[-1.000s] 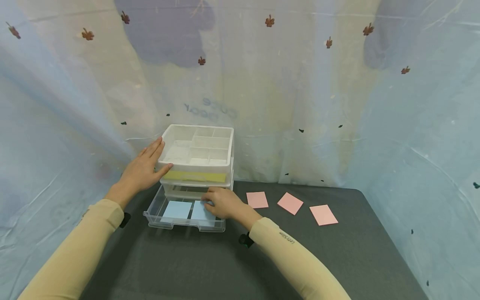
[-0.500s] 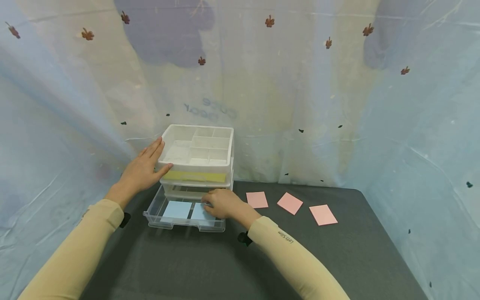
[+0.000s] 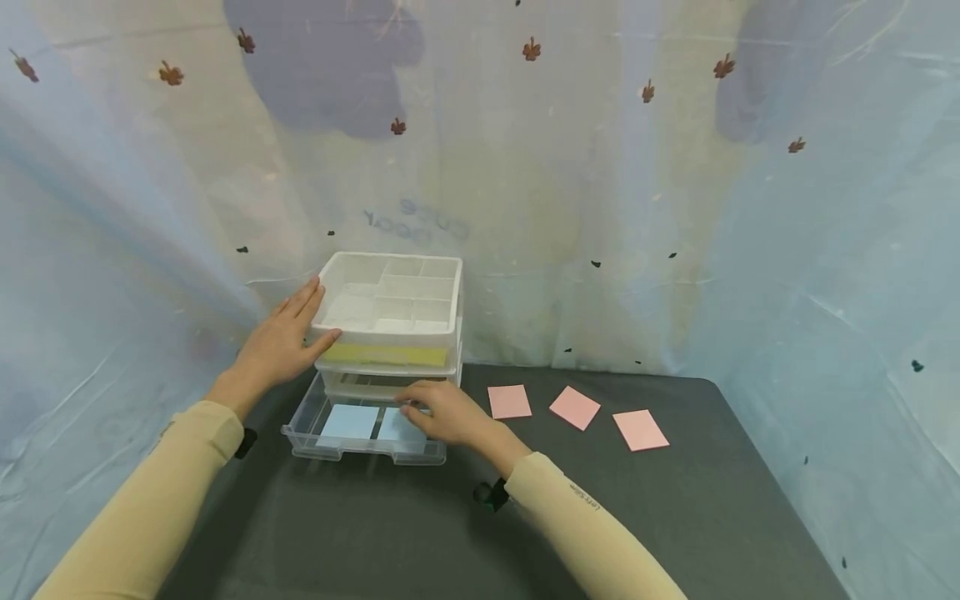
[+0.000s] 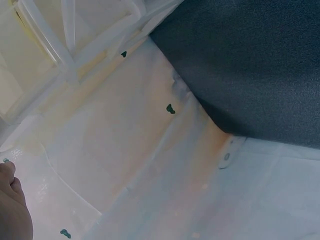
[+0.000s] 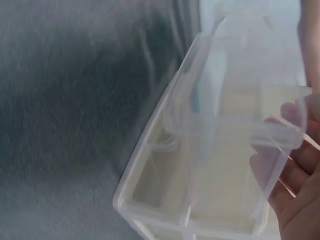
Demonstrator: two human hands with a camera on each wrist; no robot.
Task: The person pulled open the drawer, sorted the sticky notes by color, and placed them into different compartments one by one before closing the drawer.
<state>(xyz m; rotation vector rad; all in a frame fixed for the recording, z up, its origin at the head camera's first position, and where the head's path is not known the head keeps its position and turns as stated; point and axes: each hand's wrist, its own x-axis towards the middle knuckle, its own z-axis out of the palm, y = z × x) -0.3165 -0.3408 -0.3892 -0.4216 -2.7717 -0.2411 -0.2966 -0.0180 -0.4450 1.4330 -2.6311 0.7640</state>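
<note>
A white plastic desktop drawer unit [image 3: 358, 308] stands at the left of the table, with a compartmented top. Its clear bottom drawer [image 3: 300, 421] is pulled out toward me. Two blue sticky note pads [image 3: 348, 421] lie side by side in that drawer. My left hand [image 3: 277, 342] rests against the unit's left side, fingers straight, thumb at the front top edge. Over the right blue pad hovers my right hand [image 3: 450, 412], fingers loosely bent. In the right wrist view its fingers [image 5: 295, 175] show partly through clear plastic, with nothing visible in them.
Three pink sticky note pads lie in a row right of the unit: a left one [image 3: 509, 402], a middle one [image 3: 574, 407] and a right one [image 3: 640, 430]. Yellow shows through the upper drawer [image 3: 386, 356]. A printed curtain [image 3: 525, 208] hangs behind the dark table [image 3: 390, 533].
My right hand has lifted slightly off the right blue pad, its fingers less bent. The left hand keeps its place on the unit. The whole head view has shifted a little.
</note>
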